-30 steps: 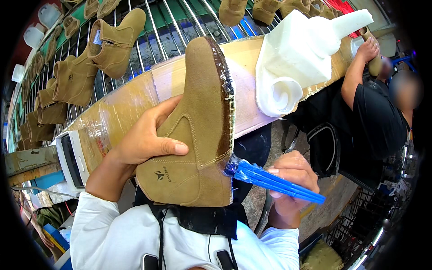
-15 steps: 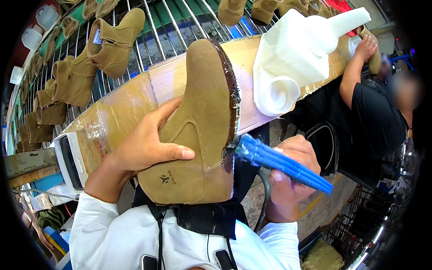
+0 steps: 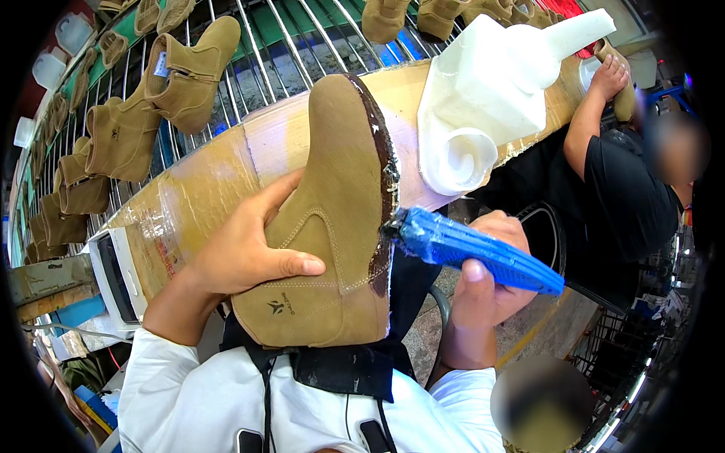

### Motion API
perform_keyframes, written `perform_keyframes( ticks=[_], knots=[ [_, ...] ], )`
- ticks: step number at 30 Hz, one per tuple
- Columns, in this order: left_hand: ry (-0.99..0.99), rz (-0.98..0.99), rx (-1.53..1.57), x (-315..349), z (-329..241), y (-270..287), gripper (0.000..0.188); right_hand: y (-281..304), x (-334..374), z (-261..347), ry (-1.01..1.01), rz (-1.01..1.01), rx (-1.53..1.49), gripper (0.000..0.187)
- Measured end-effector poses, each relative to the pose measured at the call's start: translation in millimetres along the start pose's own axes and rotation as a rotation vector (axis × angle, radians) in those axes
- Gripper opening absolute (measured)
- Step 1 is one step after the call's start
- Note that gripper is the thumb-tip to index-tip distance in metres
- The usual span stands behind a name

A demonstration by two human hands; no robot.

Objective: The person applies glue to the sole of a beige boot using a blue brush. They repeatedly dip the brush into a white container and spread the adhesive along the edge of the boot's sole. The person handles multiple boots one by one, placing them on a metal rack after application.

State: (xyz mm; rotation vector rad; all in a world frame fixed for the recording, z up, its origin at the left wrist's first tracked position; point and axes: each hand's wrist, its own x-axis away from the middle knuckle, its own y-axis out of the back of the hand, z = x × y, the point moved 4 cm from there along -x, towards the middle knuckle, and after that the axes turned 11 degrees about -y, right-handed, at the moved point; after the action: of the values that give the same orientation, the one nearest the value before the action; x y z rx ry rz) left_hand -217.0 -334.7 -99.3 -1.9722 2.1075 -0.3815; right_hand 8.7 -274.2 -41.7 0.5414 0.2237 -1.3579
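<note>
In front of a cardboard-covered table (image 3: 204, 181), a person's left hand (image 3: 238, 248) clasps a tan boot (image 3: 340, 181), toe pointing away, thumb across its side, while the right hand (image 3: 500, 298) grips a blue brush (image 3: 476, 245), its dark tip at the boot's sole edge. A dark, wet-looking band (image 3: 379, 260) lines that edge from the toe to short of the heel; on this side, most appears coated, the heel end bare, the far side out of sight

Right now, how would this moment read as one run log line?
left hand: holding tan boot | right hand: gripping blue brush, tip at boot's dark edge | nearby: white container
</note>
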Motion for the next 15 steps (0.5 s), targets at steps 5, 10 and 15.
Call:
perform_keyframes(
  ticks=[5,10,15],
  knots=[
    [0.002,0.018,-0.004,0,3,-1,0.098,-6,-14,-2,0.012,-0.121,0.024,0.036],
    [0.036,0.002,0.020,-3,11,2,0.095,8,-36,-18,0.022,-0.258,-0.046,0.022],
    [0.091,-0.120,0.122,3,19,29,0.091,54,-42,-72,-0.187,-0.192,0.109,0.013]
  ],
)
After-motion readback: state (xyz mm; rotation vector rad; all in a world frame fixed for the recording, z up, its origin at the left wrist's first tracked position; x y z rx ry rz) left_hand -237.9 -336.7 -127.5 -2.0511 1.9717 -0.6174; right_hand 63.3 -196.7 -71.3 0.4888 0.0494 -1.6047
